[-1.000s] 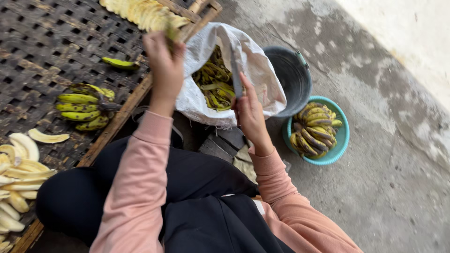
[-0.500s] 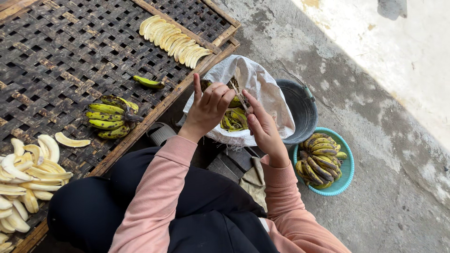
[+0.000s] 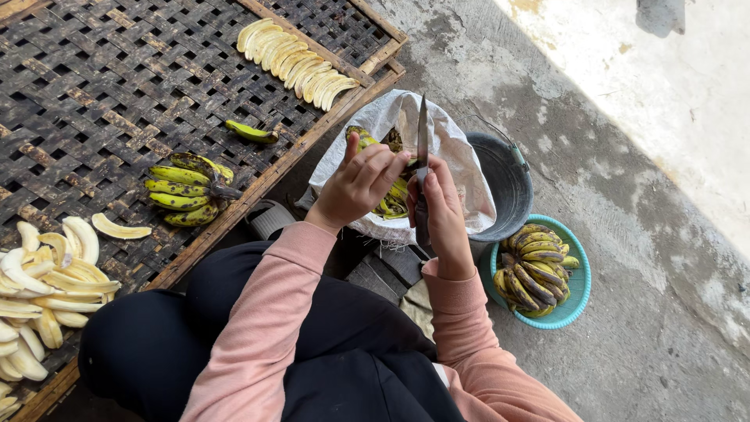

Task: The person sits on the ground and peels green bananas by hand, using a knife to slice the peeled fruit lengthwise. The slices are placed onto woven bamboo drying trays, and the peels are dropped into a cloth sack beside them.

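My left hand (image 3: 358, 181) grips an unpeeled green-yellow banana (image 3: 361, 138) over the open white sack (image 3: 461, 156). My right hand (image 3: 439, 211) holds a knife (image 3: 422, 137), its blade pointing up and its edge against the banana's end. The two hands touch above the sack, which holds more bananas (image 3: 391, 203). Both sleeves are pink; dark trousers fill the bottom of the view.
A woven bamboo tray (image 3: 94, 94) at left carries a row of peeled bananas (image 3: 297, 62), a green bunch (image 3: 186, 199), a single banana (image 3: 251, 131) and a pile of peeled slices (image 3: 47, 281). A dark bucket (image 3: 504, 184) and a teal bowl (image 3: 580, 285) of bananas stand on the concrete at right.
My left hand came back from the tray's far row to the sack. My right hand rose to meet it, and the knife now stands upright against a banana.
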Tool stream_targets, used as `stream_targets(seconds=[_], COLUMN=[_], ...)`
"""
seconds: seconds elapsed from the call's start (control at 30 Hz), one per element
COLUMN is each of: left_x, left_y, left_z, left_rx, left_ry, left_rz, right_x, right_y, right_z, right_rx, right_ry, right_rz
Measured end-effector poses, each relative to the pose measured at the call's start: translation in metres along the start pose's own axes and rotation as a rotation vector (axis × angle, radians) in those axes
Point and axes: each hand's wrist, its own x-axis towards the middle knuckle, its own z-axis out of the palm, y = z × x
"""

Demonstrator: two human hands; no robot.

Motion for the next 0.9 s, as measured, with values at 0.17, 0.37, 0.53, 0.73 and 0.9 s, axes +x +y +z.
stream_targets(seconds=[0.17, 0.37, 0.53, 0.73, 0.9], left_x=[-0.001, 0.002, 0.006, 0.011, 0.005], left_y=[-0.005, -0.004, 0.011, 0.017, -0.040], left_z=[-0.001, -0.001, 0.007, 0.019, 0.001], left_rx=[0.043, 0.033, -0.315, -1.370, -1.774], left_ry=[0.051, 0.078, 0.166, 0.321, 0.684], left_rz=[0.046, 0.049, -0.273, -1.072, -1.466], right_x=[0.002, 0.010, 0.025, 0.040, 0.042], right_y=[-0.011, -0.002, 0.009, 0.043, 0.069], right_z=[0.013, 0.013, -0.002, -0.027, -0.057], right_rx=[0.092, 0.205, 0.617, 0.805, 0.394], right_ry=[0.030, 0.150, -0.034, -0.046, 0.168], right_rz=[0.098, 0.233, 0.322, 0.495, 0.465])
